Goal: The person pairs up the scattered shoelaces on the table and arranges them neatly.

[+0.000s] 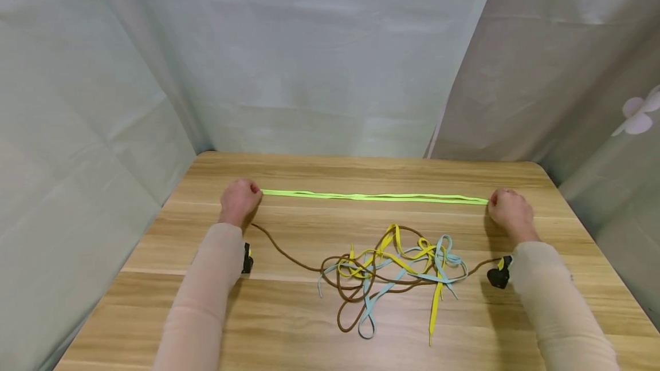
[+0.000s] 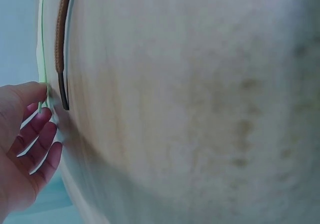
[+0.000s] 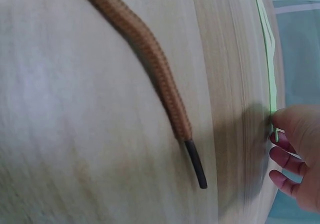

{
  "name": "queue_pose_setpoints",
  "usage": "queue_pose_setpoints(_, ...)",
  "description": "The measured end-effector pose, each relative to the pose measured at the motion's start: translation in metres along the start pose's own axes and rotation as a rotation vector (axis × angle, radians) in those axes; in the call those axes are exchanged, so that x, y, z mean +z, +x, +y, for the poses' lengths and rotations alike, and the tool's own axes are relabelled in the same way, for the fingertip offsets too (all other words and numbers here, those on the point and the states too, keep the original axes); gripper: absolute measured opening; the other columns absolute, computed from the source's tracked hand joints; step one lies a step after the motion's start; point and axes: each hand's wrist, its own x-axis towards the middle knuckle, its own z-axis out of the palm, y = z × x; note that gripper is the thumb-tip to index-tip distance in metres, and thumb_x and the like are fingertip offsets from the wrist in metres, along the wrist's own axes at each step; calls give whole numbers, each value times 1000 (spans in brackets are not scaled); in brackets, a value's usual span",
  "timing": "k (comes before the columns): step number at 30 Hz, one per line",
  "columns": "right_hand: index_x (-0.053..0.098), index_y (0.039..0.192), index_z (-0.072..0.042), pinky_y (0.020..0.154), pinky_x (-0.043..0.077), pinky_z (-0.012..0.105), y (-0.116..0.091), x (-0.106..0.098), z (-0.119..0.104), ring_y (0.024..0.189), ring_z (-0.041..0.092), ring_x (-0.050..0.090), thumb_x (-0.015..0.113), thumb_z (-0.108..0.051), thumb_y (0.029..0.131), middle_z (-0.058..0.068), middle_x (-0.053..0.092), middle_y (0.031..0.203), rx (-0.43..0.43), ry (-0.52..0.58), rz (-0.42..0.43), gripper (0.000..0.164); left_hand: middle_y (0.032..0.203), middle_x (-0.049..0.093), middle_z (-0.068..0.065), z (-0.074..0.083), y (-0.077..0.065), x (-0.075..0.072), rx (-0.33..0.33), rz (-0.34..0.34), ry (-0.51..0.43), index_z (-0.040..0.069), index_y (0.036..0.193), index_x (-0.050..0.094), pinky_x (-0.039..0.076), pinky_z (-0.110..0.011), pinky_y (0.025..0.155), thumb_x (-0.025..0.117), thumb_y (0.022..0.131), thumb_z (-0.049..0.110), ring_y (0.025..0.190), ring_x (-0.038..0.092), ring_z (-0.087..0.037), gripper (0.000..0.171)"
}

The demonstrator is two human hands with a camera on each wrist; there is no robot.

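Note:
A neon green shoelace (image 1: pixel 356 196), doubled into two strands, stretches nearly straight across the far part of the table. My left hand (image 1: pixel 240 199) pinches its left end between thumb and index finger, the other fingers loosely bent in the left wrist view. At the opposite end my right hand (image 1: pixel 510 210) pinches the lace the same way, a short bit poking out below the thumb in the right wrist view. Nearer the front lies a tangle of a brown round shoelace (image 1: pixel 294 259), a yellow flat shoelace (image 1: pixel 433 314) and a light blue shoelace (image 1: pixel 385 289).
The wood-grain table (image 1: pixel 289 325) has its far edge against a pale hanging curtain (image 1: pixel 309 62). Brown lace tips (image 3: pixel 196 164) reach out from the tangle toward both wrists. A black wrist camera (image 1: pixel 499 273) sits by the right sleeve.

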Motion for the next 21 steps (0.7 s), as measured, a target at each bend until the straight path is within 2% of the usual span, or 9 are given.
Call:
queue_pose_setpoints(8,55,93,0,58,40,49,-4,1,-3,83,45,51,53,-12,85,24,51,91,6,-2,23,15,94,59,-14,2,2,2,2,-10,-4,6,90,63,44,-43,67,55,85,17,85,55,-30,15)
queue_pose_setpoints(15,52,103,-1,65,40,56,-5,-1,-7,93,51,46,52,-15,87,30,47,105,-12,1,-3,22,95,60,-13,-4,2,-1,31,-12,-14,8,94,64,44,-42,66,58,85,19,88,56,-30,16)
queue_pose_setpoints(19,51,108,0,67,39,58,-8,-3,-10,97,52,44,52,-17,88,32,45,111,-35,-3,-21,27,103,60,-15,-4,-1,-6,43,-34,-11,9,102,65,44,-43,67,57,85,19,93,56,-32,21)
queue_pose_setpoints(21,51,110,0,68,39,59,-10,-4,-12,99,52,44,52,-18,88,33,44,114,-54,-8,-21,28,109,60,-16,-2,-2,-9,69,-47,0,10,105,64,46,-45,69,56,86,19,99,55,-33,23)
